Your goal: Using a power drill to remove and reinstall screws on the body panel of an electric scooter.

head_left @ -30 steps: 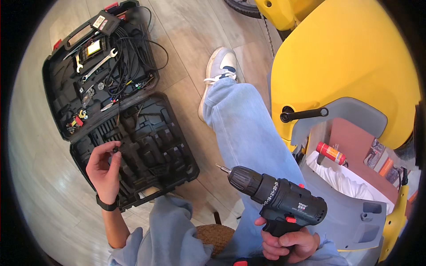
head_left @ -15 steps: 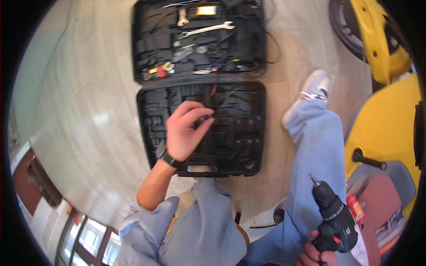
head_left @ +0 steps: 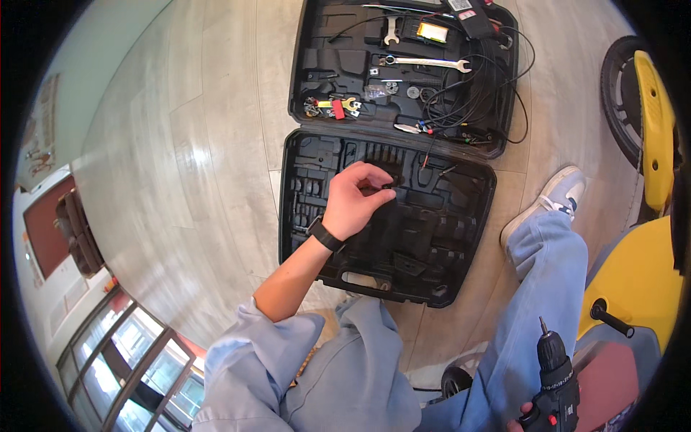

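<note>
My left hand (head_left: pixel 355 200) hovers over the near half of an open black tool case (head_left: pixel 450 270), its thumb and fingertips pinched together. A small dark piece (head_left: pixel 389 186) shows at the fingertips, too small to name. Down at the lower right, my right hand (head_left: pixel 524 419) grips a black cordless drill (head_left: pixel 553 385); the picture's lower edge cuts off most of this hand. From the drill's chuck a thin bit (head_left: pixel 543 325) points up and away from me. Moulded recesses fill the case half under my left hand.
The case's far half holds a long wrench (head_left: pixel 428 63), a short wrench (head_left: pixel 391 32), black cables (head_left: pixel 475 101) and a cluster of small parts (head_left: pixel 337 108). At right stands a yellow machine with a wheel (head_left: pixel 620 101) and a black handle (head_left: pixel 612 319). My shoe (head_left: pixel 551 201) rests between.
The view has shifted, so the case and both hands appear farther right, the case also slightly lower. My left hand stays pinched over the near half. The drill remains in my right hand.
</note>
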### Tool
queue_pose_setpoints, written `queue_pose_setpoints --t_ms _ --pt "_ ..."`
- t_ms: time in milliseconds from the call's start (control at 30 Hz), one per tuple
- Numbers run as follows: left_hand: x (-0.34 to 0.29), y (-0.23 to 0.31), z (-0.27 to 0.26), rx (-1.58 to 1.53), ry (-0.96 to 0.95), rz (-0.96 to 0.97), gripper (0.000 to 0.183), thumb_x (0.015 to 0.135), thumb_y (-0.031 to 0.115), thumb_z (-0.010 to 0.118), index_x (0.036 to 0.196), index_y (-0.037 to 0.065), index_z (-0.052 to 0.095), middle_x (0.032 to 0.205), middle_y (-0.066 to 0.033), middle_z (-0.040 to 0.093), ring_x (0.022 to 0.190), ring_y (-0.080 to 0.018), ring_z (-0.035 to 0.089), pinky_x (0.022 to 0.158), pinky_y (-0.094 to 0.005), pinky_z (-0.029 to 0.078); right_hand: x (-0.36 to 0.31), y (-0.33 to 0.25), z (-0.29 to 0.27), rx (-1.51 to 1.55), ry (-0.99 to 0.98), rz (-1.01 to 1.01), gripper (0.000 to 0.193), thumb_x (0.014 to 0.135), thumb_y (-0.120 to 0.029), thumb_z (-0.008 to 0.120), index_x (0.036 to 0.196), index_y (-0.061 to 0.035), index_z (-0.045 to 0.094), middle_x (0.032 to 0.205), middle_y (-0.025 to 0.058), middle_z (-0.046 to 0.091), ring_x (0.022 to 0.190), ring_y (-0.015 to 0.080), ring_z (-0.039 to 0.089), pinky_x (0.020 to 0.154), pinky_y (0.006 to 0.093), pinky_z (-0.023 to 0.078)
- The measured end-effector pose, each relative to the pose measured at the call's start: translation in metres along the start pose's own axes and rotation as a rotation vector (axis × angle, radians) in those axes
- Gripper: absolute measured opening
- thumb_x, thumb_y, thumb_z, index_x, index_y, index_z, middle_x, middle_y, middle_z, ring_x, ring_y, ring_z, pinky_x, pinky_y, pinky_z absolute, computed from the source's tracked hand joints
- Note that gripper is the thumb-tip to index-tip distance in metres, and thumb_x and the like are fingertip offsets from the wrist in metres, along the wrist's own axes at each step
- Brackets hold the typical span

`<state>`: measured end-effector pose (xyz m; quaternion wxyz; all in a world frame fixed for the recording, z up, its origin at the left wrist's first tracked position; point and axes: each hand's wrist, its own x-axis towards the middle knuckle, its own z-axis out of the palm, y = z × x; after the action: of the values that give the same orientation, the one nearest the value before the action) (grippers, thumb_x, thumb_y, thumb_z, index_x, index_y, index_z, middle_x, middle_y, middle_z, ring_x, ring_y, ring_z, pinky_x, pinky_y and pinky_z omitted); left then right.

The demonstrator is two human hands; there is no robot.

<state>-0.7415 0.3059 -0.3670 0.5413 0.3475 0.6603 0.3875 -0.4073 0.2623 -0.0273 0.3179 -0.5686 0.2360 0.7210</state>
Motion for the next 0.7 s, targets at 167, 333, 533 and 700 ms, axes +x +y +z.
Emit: queue_pose_setpoints --t_ms 167,333,533,700 --pt "0.004 -0.003 -0.008 0.179 0.04 0.002 0.021 0.071 -0.001 0.074 0.089 0.001 0.064 0.081 -0.0018 0.059 0.076 -0.0089 0.06 0.07 -0.0227 0.051 -0.002 0.001 0.004 -0.03 0.02 0.015 0.059 0.085 -0.015 0.063 0.136 -0.0073 0.036 0.078 -0.0008 0.044 0.055 0.0059 0.044 0.056 0.023 0.04" --pt "0.008 -0.012 -0.008 0.073 0.156 0.018 0.025 0.069 -0.002 0.073 0.092 0.003 0.064 0.08 -0.0033 0.06 0.072 -0.0111 0.061 0.067 -0.023 0.052 -0.002 0.001 0.007 -0.071 0.032 0.021 0.059 0.085 -0.017 0.064 0.137 -0.0085 0.036 0.077 -0.0014 0.043 0.056 0.0052 0.044 0.056 0.0225 0.04" --pt "0.012 -0.006 -0.016 0.285 0.233 0.183 0.03 0.07 -0.003 0.069 0.099 0.003 0.061 0.085 -0.0059 0.063 0.073 -0.0125 0.064 0.067 -0.0242 0.052 -0.006 0.004 0.009 -0.066 0.029 0.008 0.059 0.087 -0.018 0.064 0.137 -0.0096 0.034 0.078 -0.0015 0.043 0.056 0.0058 0.043 0.056 0.0227 0.039" --pt "0.017 -0.02 -0.029 0.283 0.312 0.176 0.034 0.07 -0.003 0.069 0.102 0.004 0.06 0.086 -0.0069 0.067 0.076 -0.0131 0.065 0.071 -0.0246 0.053 -0.004 0.002 0.012 -0.053 0.014 0.037 0.059 0.087 -0.017 0.063 0.137 -0.0098 0.034 0.079 -0.0007 0.043 0.057 0.0066 0.044 0.055 0.0233 0.039"
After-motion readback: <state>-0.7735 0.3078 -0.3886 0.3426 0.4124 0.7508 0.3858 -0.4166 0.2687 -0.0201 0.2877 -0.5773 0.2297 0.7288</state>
